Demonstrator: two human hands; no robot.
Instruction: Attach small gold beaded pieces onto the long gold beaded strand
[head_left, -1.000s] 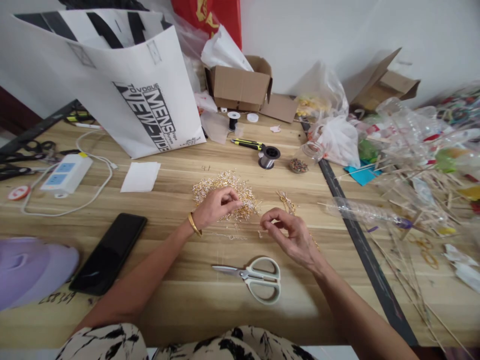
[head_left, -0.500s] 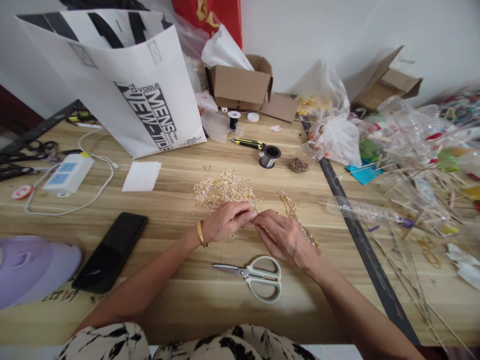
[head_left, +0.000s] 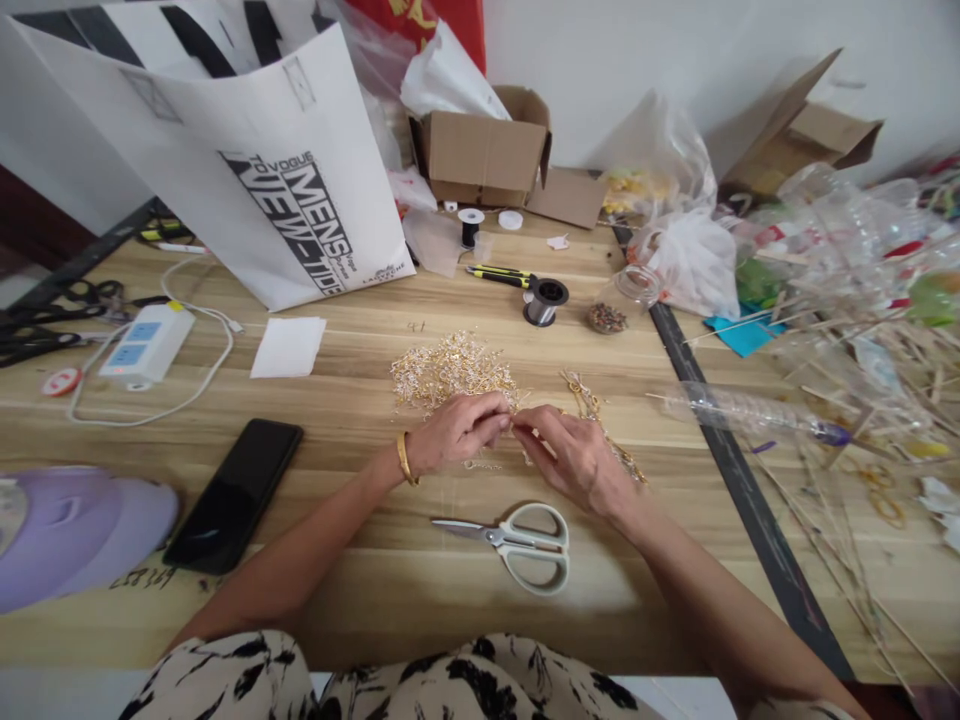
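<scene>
My left hand and my right hand meet fingertip to fingertip above the wooden table. Both are closed in a pinch, and what lies between the fingers is too small to make out. Just behind my left hand spreads a pile of small gold and clear beaded pieces. Beyond my right hand lies a gold beaded strand, partly hidden by that hand. A short thin chain rests below my left fingers. Nearer to me lie scissors with pale handles, their blades pointing left.
Left are a black phone, a power strip and white paper. Behind stand a paper bag, a cardboard box, a wire spool and a cutter. Plastic bottles and sticks clutter the right.
The view has shifted slightly, so the table's things sit a little differently in the picture. My hands stay together, with the fingertips moved slightly apart.
</scene>
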